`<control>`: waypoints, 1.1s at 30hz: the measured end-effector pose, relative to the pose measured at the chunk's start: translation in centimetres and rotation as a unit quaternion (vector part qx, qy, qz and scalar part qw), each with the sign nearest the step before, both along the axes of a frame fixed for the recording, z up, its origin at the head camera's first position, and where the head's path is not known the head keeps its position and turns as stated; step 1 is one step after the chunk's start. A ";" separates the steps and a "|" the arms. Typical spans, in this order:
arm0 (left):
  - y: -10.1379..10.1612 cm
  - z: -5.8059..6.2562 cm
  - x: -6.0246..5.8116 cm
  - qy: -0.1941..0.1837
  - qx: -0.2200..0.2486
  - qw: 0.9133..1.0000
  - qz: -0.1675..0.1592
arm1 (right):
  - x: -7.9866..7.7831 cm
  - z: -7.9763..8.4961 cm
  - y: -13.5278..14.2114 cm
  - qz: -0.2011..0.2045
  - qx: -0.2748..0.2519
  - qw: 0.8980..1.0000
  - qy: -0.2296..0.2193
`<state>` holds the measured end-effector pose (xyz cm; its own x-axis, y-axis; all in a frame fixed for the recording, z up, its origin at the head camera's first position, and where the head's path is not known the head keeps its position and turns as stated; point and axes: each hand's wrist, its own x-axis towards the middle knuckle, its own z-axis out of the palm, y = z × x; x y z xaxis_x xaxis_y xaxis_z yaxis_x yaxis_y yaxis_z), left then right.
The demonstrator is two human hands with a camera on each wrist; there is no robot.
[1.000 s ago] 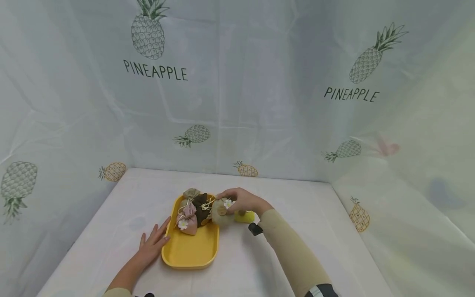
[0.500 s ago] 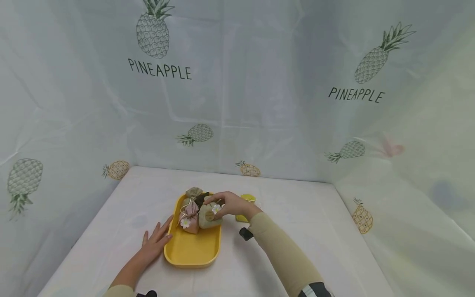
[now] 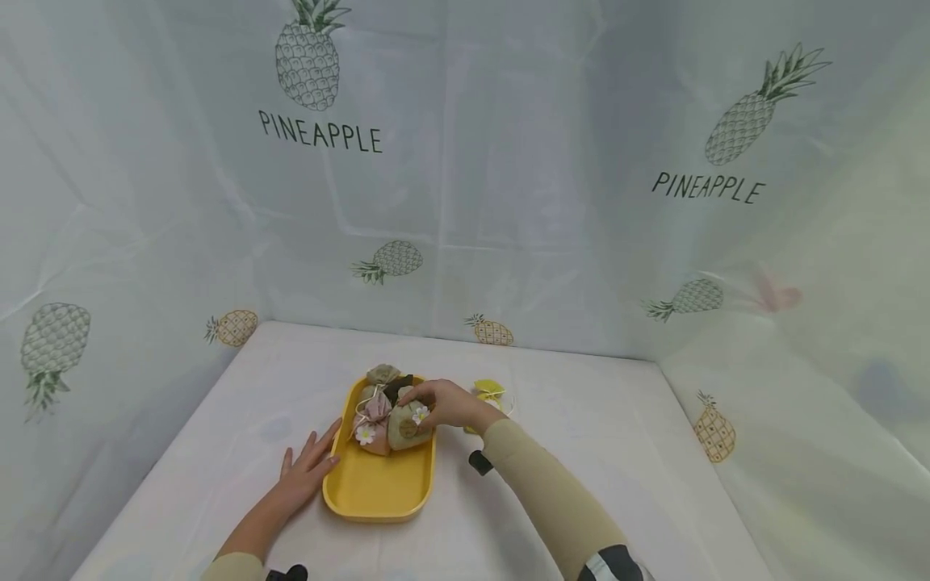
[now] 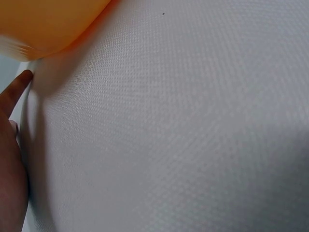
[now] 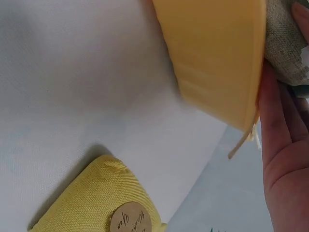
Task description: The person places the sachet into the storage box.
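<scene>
My right hand (image 3: pixel 448 403) pinches a grey-green drawstring pouch (image 3: pixel 404 429) with a white flower and a round tag, inside the upper right of the yellow tray (image 3: pixel 378 488). In the right wrist view, the pouch's cloth (image 5: pixel 285 46) shows beside the tray wall (image 5: pixel 217 53), with fingers around it. To its left lies a pink pouch (image 3: pixel 373 440) with a white flower. A dark brown pouch (image 3: pixel 396 389) and another grey-green pouch (image 3: pixel 383 374) sit behind, partly hidden. Fingers spread, my left hand (image 3: pixel 301 482) touches the tray's left edge.
A yellow pouch (image 3: pixel 489 388) lies on the white table (image 3: pixel 581 468) right of the tray, partly behind the right hand; its round tag (image 5: pixel 130 218) shows in the right wrist view. A pineapple-print curtain (image 3: pixel 508 202) encloses the table's back and sides.
My right hand has carried the grey-green pouch left, from over the tray's right edge into the tray against the pink one. More of the yellow pouch is uncovered. The left hand stays at the tray.
</scene>
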<state>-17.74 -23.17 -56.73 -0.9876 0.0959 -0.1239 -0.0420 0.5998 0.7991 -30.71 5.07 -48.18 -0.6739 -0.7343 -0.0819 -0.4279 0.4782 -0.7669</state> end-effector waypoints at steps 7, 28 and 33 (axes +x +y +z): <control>0.1 0.0 -0.1 0.002 0.003 1.000 0.000 | -0.2 -0.5 0.1 -0.004 -0.003 1.000 -0.003; 0.2 0.2 -0.1 0.003 0.000 1.000 0.005 | -0.5 -0.6 -0.1 0.079 0.079 0.991 0.074; 0.3 0.2 -0.1 0.007 0.007 1.000 0.005 | -0.6 -0.6 -0.4 0.099 0.125 0.981 0.114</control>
<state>-17.81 -22.90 -56.55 -0.9901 0.0883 -0.1088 -0.0362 0.5887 0.8076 -31.35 4.69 -48.75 -0.5424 -0.8284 -0.1394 -0.6772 0.5294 -0.5110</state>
